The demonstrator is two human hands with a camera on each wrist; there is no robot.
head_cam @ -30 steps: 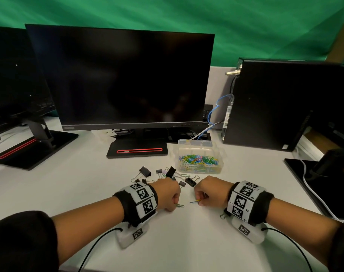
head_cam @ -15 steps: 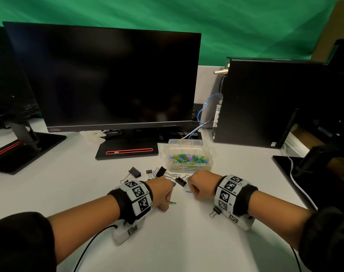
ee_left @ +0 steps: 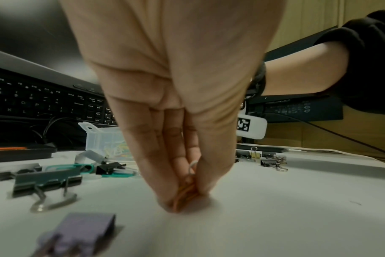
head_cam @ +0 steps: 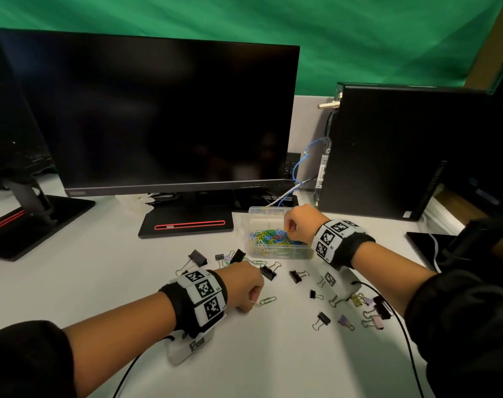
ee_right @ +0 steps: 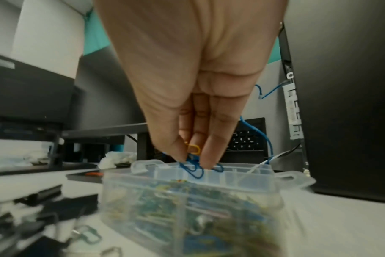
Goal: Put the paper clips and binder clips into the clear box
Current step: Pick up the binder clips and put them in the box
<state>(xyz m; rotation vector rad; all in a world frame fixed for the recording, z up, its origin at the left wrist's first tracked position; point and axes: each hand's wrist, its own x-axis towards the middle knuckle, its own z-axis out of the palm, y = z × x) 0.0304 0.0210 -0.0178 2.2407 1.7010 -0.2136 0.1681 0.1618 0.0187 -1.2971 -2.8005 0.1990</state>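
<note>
Right hand (head_cam: 297, 225) hovers over the box (head_cam: 279, 251), pinching clips; left hand (head_cam: 244, 285) at 7 o'clock from it pinches a clip on the tabletop (head_cam: 101, 277). Left wrist view: fingertips (ee_left: 165, 200) press orange clips (ee_left: 185, 194). Right wrist view: one yellow clip (ee_right: 193, 147), several blue clips (ee_right: 195, 167) held.

Right hand (ee_right: 193, 83) poised over the clear box (ee_right: 187, 200), fingertips (ee_right: 211, 156) pinching a yellow paper clip (ee_right: 193, 147) and blue paper clips (ee_right: 195, 169) just above the rim. Coloured clips heaped inside; black binder clips (ee_right: 44, 208) blurred on the table at left.
</note>
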